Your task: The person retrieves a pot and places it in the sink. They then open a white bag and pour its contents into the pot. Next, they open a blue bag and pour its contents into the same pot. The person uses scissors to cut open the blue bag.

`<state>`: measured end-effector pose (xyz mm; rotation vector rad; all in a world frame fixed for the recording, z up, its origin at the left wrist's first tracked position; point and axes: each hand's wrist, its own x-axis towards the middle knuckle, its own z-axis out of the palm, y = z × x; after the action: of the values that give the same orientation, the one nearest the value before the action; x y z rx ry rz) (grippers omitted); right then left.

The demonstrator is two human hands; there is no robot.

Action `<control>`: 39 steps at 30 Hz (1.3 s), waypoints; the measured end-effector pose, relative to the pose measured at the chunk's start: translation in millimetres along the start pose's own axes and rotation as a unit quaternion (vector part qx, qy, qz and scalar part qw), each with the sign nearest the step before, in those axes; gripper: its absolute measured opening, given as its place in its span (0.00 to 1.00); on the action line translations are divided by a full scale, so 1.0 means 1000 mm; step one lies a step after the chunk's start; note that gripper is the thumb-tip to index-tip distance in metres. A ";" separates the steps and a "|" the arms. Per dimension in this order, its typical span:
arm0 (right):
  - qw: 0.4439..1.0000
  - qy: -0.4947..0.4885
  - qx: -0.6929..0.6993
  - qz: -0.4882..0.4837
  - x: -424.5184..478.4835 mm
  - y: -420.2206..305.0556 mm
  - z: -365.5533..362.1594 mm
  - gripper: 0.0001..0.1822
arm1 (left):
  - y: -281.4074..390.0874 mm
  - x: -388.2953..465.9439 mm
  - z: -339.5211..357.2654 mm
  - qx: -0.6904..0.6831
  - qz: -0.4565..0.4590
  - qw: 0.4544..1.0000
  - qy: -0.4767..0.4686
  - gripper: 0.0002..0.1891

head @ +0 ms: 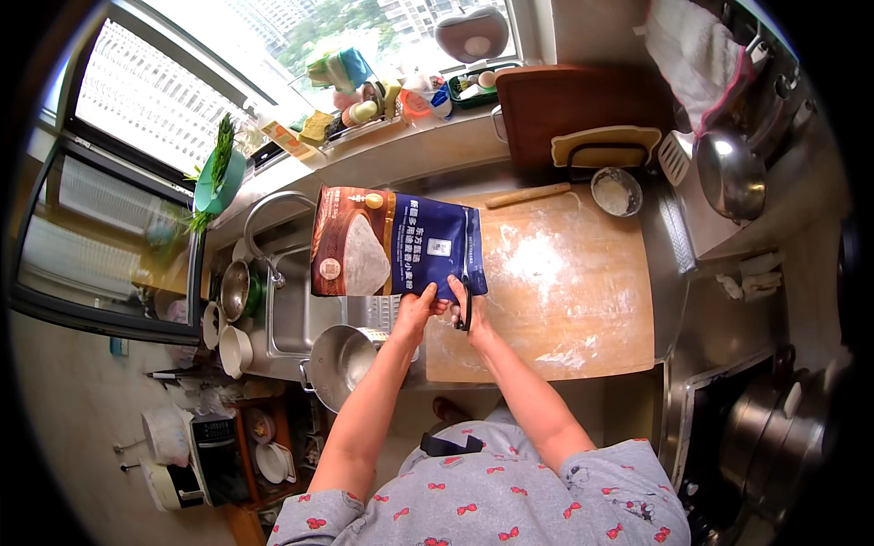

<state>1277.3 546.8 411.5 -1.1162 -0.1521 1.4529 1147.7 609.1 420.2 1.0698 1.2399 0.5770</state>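
My left hand [418,308] grips the lower edge of a brown and blue flour bag [437,232], which bears writing and a picture of flour. My right hand [471,310] holds black-handled scissors [466,307]; their blades lie along the bag's blue right end. The bag hangs over the sink and the left edge of a wooden board [580,286] dusted with flour. A rolling pin [528,196] lies at the board's far edge, beside a metal bowl [616,192] with flour in it.
A steel pot [345,362] stands by the sink [300,293], left of my forearms, under a curved faucet [249,218]. Cutting boards [573,102] lean at the back wall. Pots [771,437] stand on the stove at right. An open window sash [102,239] juts in at left.
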 end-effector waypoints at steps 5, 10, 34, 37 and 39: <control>0.999 0.022 -0.023 -0.005 0.003 0.009 -0.006 0.18 | -0.004 -0.003 0.000 -0.014 -0.008 1.000 0.015 0.17; 0.998 0.031 0.041 -0.027 0.017 0.007 -0.003 0.30 | -0.009 -0.011 0.000 0.007 -0.019 1.000 -0.023 0.19; 0.996 0.073 -0.010 -0.043 0.053 0.026 -0.023 0.26 | -0.020 -0.013 -0.005 -0.009 -0.082 0.997 -0.014 0.18; 0.997 0.063 -0.046 0.029 0.051 0.011 -0.022 0.30 | -0.025 -0.015 -0.011 0.003 -0.093 0.996 -0.008 0.18; 0.997 0.059 0.008 -0.041 0.078 0.029 -0.028 0.31 | -0.025 -0.016 -0.012 0.030 -0.101 0.994 -0.016 0.17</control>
<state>1291.6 589.7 336.2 -1.1660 -0.1028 1.3097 1126.9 589.0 406.0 0.9861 1.3257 0.3680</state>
